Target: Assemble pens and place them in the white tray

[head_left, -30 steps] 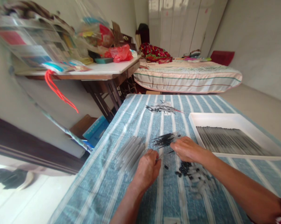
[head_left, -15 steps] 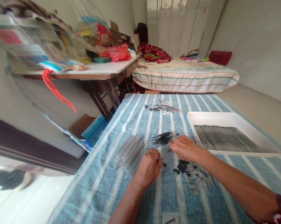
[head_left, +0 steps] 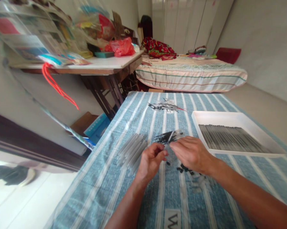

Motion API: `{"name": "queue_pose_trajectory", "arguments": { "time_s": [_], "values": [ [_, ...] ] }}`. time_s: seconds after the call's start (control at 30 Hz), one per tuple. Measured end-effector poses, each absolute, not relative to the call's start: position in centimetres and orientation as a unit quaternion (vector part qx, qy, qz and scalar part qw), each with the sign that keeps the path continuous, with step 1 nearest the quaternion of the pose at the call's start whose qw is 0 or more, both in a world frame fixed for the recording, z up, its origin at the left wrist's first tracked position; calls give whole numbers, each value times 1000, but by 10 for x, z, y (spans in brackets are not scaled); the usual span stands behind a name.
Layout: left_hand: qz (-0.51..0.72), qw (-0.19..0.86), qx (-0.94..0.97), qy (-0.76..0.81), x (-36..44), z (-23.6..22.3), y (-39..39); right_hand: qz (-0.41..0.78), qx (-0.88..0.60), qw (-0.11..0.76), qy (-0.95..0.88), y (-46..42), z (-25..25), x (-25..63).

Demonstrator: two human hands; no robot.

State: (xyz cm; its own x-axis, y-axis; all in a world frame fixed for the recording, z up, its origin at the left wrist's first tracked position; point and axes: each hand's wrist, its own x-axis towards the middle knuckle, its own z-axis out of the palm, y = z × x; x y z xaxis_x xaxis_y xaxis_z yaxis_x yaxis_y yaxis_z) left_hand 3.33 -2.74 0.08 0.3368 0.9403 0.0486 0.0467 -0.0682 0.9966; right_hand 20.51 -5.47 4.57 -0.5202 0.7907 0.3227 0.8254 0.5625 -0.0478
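Observation:
My left hand (head_left: 151, 160) and my right hand (head_left: 190, 153) meet over a table with a blue striped cloth (head_left: 143, 197). Their fingertips pinch the two ends of one thin pen part (head_left: 169, 138), which stands tilted between them above the cloth. Just beyond the fingers lies a small heap of black refills (head_left: 167, 136). A pile of clear pen barrels (head_left: 131, 149) lies left of my left hand. Small black caps (head_left: 184, 167) and clear pieces are scattered under my right wrist.
A white tray (head_left: 231, 117) filled with assembled pens lies at the right. Another small heap of pen parts (head_left: 164, 106) lies farther back. Behind are a cluttered desk (head_left: 95, 65) at the left and a bed (head_left: 191, 74).
Both hands have lifted a little off the cloth and come closer together. The thin part, earlier low between them, is now raised and tilted upward.

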Motion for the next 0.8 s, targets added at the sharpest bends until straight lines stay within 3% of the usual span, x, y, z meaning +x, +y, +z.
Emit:
{"name": "queue_pose_trajectory", "arguments": {
  "time_s": [0.1,0.33,0.43,0.5,0.7,0.8],
  "values": [
    [466,594,534,382,34,6,-29,25,-514,168,-841,-58,33,204],
    [489,614,491,378,35,10,-31,116,-536,-28,-836,-50,3,174],
    [479,623,492,375,34,7,-30,144,-532,-30,-834,-45,-1,171],
    [475,622,500,373,34,6,-29,198,-541,52,-815,-42,-2,178],
    [440,603,551,372,34,3,-30,522,-492,450,-532,-42,-7,207],
    [419,591,582,369,34,-4,-30,561,-434,556,-433,-46,-7,210]
  ]
}}
